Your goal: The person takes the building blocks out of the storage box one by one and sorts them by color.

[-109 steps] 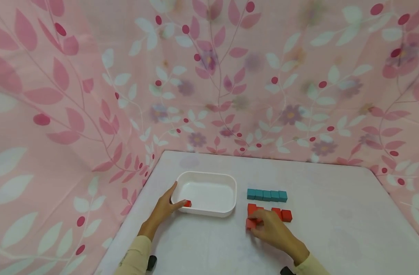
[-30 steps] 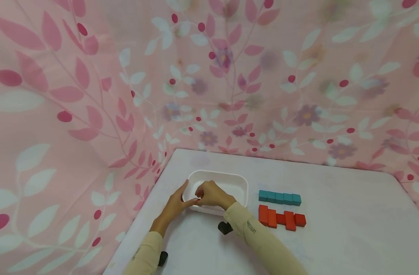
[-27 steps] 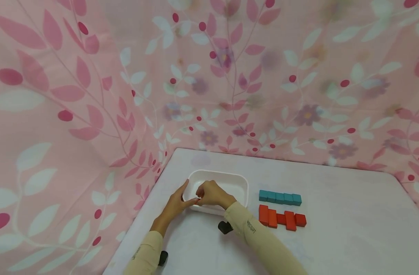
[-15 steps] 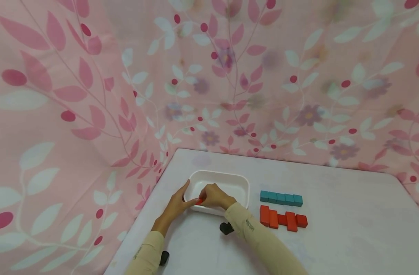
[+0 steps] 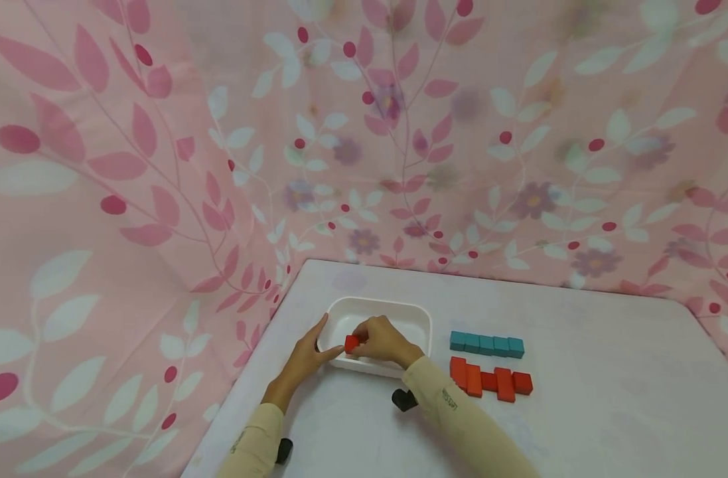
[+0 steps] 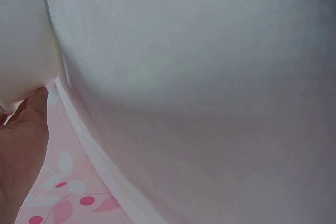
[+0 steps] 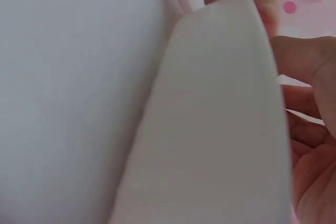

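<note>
My left hand (image 5: 304, 358) holds the left front corner of a white tray (image 5: 399, 373), thumb at the front rim and fingers along the outer left wall. In the left wrist view its fingers touch the tray's wall. Over the tray's front left part, my right hand (image 5: 384, 342) pinches a red cube (image 5: 352, 344) between thumb and fingers. The left thumb tip is close beside that cube. The right wrist view shows the tray's outer wall (image 7: 210, 119) and curled fingers behind its rim; the cube is hidden there.
Right of the tray, several teal blocks (image 5: 486, 344) stand in a straight row. Nearer to me lies a row of several red blocks (image 5: 504, 385) of differing lengths, close by the right sleeve. A pink floral cloth (image 5: 399, 133) hangs behind the white table (image 5: 602, 372).
From the red row, my right hand has moved left to the tray. In the last half second it has shifted right, with the red cube now plainly visible in its fingers. The left hand stays at the tray.
</note>
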`<state>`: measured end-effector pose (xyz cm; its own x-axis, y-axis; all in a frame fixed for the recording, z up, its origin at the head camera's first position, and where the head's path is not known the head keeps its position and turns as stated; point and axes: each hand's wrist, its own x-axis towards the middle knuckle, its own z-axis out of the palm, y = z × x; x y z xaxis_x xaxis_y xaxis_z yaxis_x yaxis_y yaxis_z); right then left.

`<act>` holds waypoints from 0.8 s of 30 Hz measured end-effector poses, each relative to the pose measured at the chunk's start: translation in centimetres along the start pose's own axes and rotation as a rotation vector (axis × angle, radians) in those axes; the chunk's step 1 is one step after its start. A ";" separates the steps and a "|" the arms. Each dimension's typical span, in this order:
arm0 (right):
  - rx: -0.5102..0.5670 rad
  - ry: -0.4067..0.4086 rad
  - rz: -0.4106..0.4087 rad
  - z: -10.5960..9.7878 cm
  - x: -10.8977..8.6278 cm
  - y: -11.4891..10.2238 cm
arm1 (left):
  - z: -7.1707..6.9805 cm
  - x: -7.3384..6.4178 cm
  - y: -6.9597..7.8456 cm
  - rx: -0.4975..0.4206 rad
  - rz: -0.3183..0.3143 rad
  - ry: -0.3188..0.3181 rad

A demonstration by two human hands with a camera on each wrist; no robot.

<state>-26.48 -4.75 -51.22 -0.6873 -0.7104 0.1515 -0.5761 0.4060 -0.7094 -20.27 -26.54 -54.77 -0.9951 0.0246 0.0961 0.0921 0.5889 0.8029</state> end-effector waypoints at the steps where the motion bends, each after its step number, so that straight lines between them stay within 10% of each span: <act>1: 0.007 0.011 0.005 -0.5 -0.4 -0.1 | 0.0 0.0 0.1 -0.002 -0.011 0.002; 12: 0.144 0.169 0.178 -7.2 -8.8 -0.1 | 0.1 -0.2 0.3 -0.018 -0.044 -0.012; 24: 0.056 0.227 0.214 -11.2 -18.0 0.9 | 0.0 -0.1 0.4 -0.009 -0.035 -0.007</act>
<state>-19.59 14.82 -46.84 -0.8753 -0.4630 0.1395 -0.3863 0.4959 -0.7778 -20.18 -26.30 -54.41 -0.9979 0.0096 0.0636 0.0573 0.5824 0.8109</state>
